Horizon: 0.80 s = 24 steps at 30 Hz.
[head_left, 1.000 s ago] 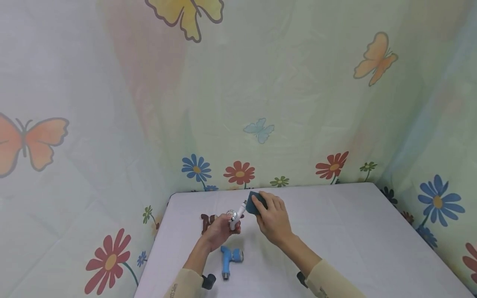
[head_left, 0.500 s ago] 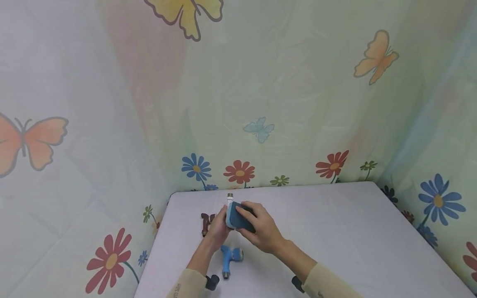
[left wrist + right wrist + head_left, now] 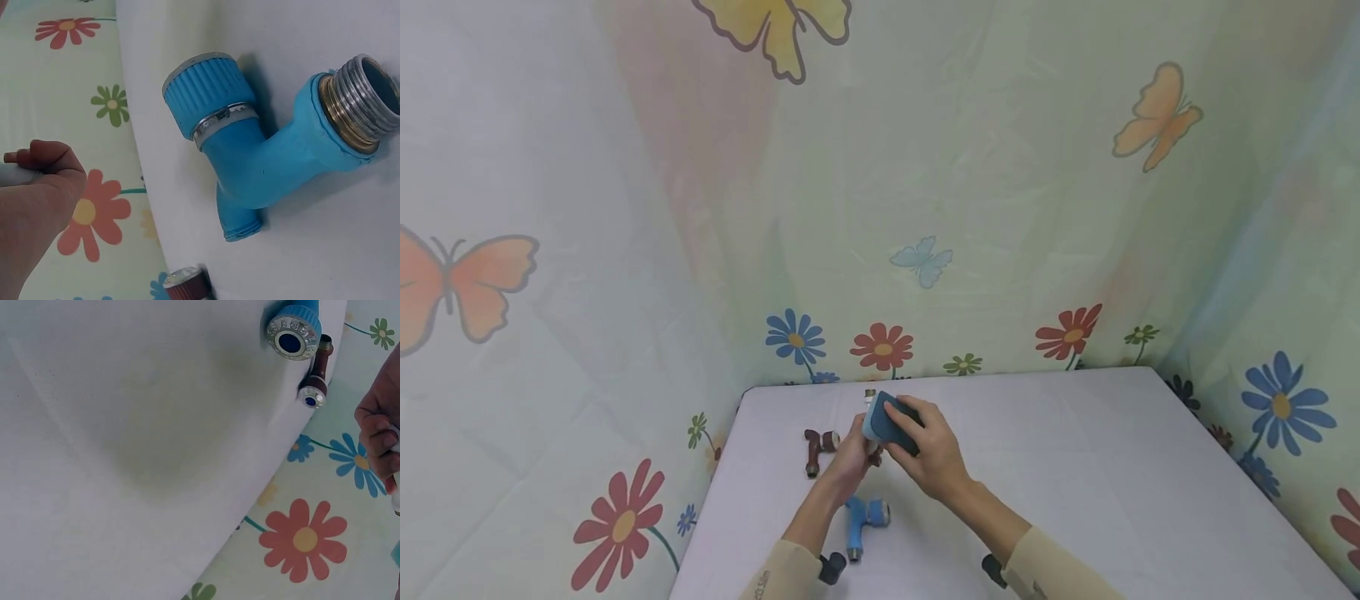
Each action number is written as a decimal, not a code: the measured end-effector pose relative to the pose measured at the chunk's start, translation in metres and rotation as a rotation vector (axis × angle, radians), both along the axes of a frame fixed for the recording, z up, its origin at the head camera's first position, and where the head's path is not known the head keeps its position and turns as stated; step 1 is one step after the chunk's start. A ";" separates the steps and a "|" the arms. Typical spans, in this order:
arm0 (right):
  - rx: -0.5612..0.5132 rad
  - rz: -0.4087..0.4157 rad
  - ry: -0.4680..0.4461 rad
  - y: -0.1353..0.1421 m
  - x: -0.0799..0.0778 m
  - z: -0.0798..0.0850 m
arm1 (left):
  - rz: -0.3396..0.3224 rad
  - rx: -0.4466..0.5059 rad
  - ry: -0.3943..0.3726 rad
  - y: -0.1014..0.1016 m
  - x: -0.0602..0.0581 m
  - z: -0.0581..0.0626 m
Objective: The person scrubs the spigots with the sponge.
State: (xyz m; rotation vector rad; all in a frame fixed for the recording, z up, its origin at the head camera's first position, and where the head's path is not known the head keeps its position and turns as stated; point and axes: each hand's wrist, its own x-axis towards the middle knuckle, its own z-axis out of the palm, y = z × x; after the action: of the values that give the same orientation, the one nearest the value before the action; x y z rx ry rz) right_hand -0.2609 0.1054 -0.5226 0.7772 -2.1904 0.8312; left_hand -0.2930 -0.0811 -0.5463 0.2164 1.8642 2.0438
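Slid a little up along the white tap [image 3: 869, 399], the blue-green sponge [image 3: 891, 427] is pinched by the right hand [image 3: 938, 452] now, while the tap is gripped above the table [image 3: 1037, 467] in the left hand [image 3: 849, 458]. Rubbing it down seems to be under way; next, a steady hold and slight turn look needed.

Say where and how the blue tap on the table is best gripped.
The blue tap is probably best held round its smooth body, between ribbed knob and threaded end, coming from above right: it lies on the table, and the left forearm is close on its left.
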 end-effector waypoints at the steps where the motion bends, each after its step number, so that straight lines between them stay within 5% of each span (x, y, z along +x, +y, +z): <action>1: -0.025 -0.002 -0.011 0.000 -0.001 0.000 | -0.002 -0.003 -0.001 0.001 0.000 0.000; 6: -0.174 0.009 -0.127 0.001 -0.005 -0.001 | -0.002 0.004 0.001 0.003 0.000 0.000; 10: -0.323 -0.001 -0.315 0.003 -0.008 -0.003 | 0.012 0.017 -0.001 0.002 0.000 0.001; 15: -0.416 -0.064 -0.467 0.005 -0.007 -0.005 | 0.076 0.070 -0.017 -0.001 0.000 0.004; 24: -0.174 0.051 -0.181 0.001 0.007 -0.007 | 0.157 0.115 -0.001 -0.005 -0.002 0.003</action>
State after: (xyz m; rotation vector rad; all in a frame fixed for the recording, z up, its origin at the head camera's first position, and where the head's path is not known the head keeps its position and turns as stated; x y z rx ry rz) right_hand -0.2538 0.1065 -0.5294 0.6979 -2.2251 1.1404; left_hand -0.2954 -0.0860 -0.5429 0.1007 1.8156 2.2586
